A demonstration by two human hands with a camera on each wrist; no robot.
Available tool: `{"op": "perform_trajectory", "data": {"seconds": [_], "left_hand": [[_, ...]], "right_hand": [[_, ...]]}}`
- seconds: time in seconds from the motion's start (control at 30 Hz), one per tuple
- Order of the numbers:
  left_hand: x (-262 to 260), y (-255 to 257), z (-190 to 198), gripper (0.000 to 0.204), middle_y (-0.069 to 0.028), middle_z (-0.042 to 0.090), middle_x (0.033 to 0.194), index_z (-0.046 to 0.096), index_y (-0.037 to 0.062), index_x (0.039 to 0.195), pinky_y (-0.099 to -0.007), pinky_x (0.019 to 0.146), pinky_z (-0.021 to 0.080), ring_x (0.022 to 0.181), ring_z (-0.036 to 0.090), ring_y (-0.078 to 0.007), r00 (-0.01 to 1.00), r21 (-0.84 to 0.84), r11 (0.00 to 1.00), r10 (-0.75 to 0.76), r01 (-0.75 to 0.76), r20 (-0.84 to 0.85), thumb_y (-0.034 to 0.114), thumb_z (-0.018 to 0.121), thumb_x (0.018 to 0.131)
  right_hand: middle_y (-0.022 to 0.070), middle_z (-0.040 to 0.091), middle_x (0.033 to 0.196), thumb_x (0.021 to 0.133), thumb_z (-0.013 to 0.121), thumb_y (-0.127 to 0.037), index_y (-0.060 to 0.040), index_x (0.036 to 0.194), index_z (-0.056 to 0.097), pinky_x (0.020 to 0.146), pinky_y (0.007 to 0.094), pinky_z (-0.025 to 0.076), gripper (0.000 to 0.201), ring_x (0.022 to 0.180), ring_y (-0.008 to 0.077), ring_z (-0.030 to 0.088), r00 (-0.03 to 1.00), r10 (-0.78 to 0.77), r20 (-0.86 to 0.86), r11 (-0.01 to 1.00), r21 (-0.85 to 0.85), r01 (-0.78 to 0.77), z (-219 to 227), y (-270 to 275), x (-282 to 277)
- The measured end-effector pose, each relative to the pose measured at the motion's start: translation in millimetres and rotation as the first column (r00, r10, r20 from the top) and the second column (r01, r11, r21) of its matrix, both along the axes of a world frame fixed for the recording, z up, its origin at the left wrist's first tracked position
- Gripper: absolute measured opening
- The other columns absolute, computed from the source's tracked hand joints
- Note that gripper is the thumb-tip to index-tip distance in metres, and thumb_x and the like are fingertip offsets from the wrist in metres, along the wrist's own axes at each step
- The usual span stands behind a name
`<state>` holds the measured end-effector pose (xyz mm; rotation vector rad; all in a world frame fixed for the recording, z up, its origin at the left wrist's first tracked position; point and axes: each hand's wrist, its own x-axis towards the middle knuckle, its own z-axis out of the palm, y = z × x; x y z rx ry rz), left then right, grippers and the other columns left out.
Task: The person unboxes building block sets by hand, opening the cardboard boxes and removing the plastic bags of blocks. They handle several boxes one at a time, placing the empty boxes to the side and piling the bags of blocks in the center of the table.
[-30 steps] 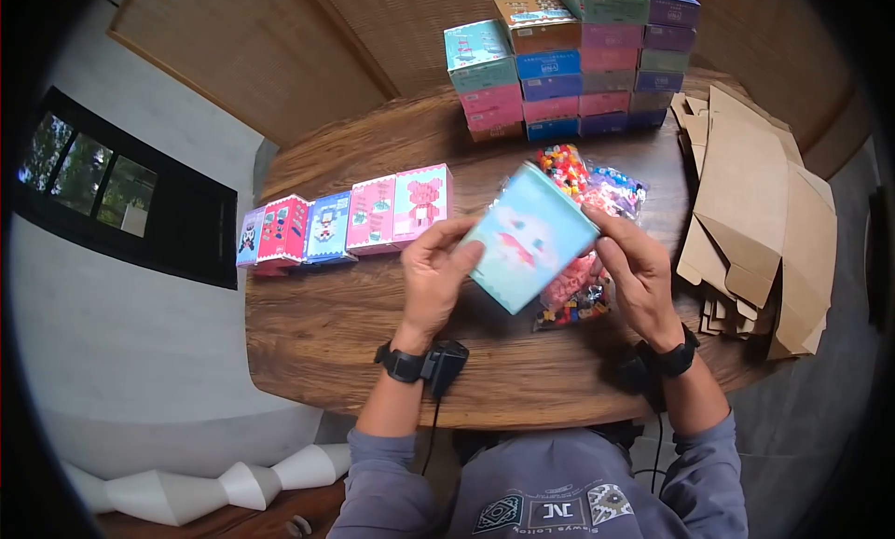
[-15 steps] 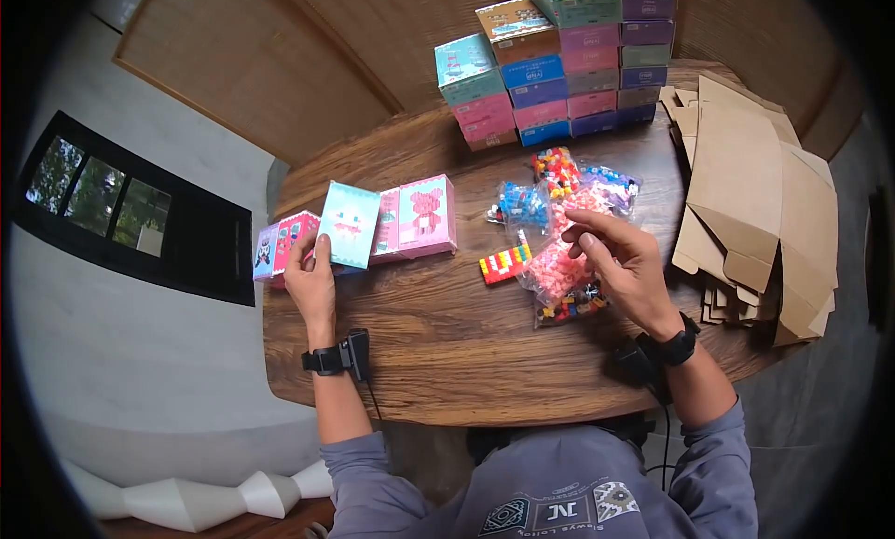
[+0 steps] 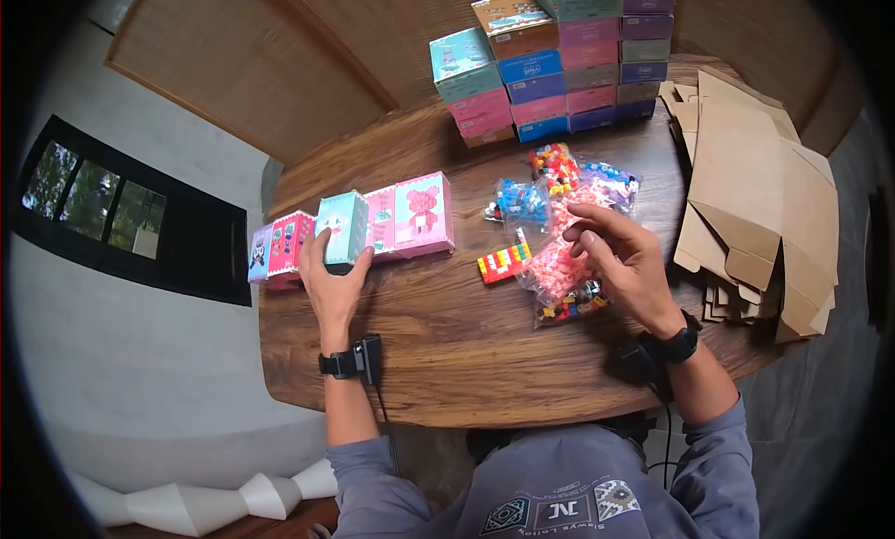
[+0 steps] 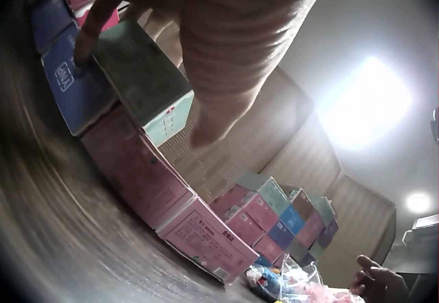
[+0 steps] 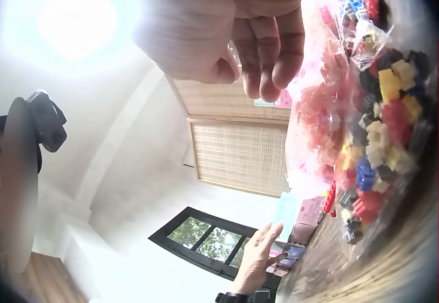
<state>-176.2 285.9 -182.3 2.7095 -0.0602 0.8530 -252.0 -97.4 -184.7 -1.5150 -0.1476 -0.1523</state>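
Left hand (image 3: 333, 287) spans a mint-green box (image 3: 341, 229) at a tabletop, thumb bent against 1 side and fingers spread along the other, gripping it. The box sits at the row of cartons on the person's left; in the dim left wrist view, it appears to rest on top of a blue box (image 4: 65, 104). To its left stand a purple box (image 3: 260, 255) and a red box (image 3: 290, 245); to its right, a pink box (image 3: 380, 222) and a pink bear-picture box (image 3: 423, 213), side by side.

Right hand (image 3: 636, 270), empty and loosely curled, hovers over clear bags of small bricks on the wooden table (image 3: 419, 324): pink bricks (image 3: 555, 270) below it, dark mixed bricks (image 3: 573, 304) nearer the person, with blue bricks (image 3: 518, 201), red-and-yellow bricks (image 3: 557, 169) and purple bricks (image 3: 611, 175) farther off. Beside the pink bag lies a red-and-yellow brick piece (image 3: 503, 263).

Behind the bags rises a stack of colored boxes (image 3: 550, 87); flattened brown cardboard (image 3: 741, 189) is piled at the table's right.
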Motion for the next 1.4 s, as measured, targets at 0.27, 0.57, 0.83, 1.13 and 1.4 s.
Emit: {"op": "perform_trajectory", "data": {"seconds": [0.27,0.57,0.83,1.13,1.4], "left_hand": [[2,15,-3,0.049,-0.0203,0.055,0.129,0.064,0.0022,0.117,-0.0455,0.105,0.039,0.124,0.048,-0.0363,0.991,-0.023,0.992,0.129,-0.128,0.030,0.024,0.078,0.076],[0,16,3,0.038,-0.0193,0.053,0.131,0.066,0.0032,0.112,-0.0471,0.104,0.039,0.126,0.044,-0.0361,0.977,0.093,0.978,0.174,-0.185,0.120,0.018,0.073,0.079],[-10,-72,3,0.013,-0.0018,0.066,0.101,0.069,0.0033,0.103,-0.0214,0.073,0.052,0.092,0.061,-0.0083,0.940,-0.696,0.680,-0.339,0.231,-0.019,0.003,0.064,0.091],[-1,-169,-36,0.014,-0.0014,0.070,0.091,0.071,0.0025,0.102,-0.0202,0.063,0.048,0.078,0.063,-0.0057,0.746,-0.890,0.344,-0.666,0.298,-0.008,0.008,0.067,0.090],[23,-175,-66,0.016,-0.0035,0.069,0.091,0.069,-0.0005,0.103,-0.0227,0.073,0.051,0.083,0.063,-0.0076,0.699,-0.933,0.199,-0.711,0.301,0.073,0.011,0.067,0.091]], "right_hand": [[0.0093,0.071,0.097,0.095,0.057,-0.004,0.0006,0.120,0.065,0.077,0.0255,0.053,0.026,0.088,0.0117,0.066,1.000,-0.001,0.008,1.000,-0.019,0.001,0,2,0],[0.0081,0.072,0.097,0.095,0.058,-0.004,0.0004,0.118,0.066,0.075,0.0248,0.052,0.025,0.091,0.0117,0.067,1.000,0.013,-0.014,1.000,-0.024,-0.013,-2,1,0],[0.0073,0.072,0.099,0.095,0.058,-0.004,-0.0003,0.118,0.066,0.076,0.0243,0.052,0.025,0.092,0.0114,0.066,0.999,0.032,-0.008,0.998,-0.050,-0.033,-3,1,0],[0.0077,0.071,0.094,0.095,0.058,-0.003,0.0010,0.116,0.067,0.074,0.0251,0.053,0.024,0.086,0.0120,0.066,0.999,-0.021,-0.042,1.000,-0.024,0.020,2,1,0],[0.0055,0.064,0.107,0.097,0.054,-0.013,-0.0028,0.122,0.060,0.084,0.0302,0.050,0.028,0.098,0.0197,0.060,0.404,-0.228,0.886,0.962,0.140,0.237,62,-12,-72]]}}
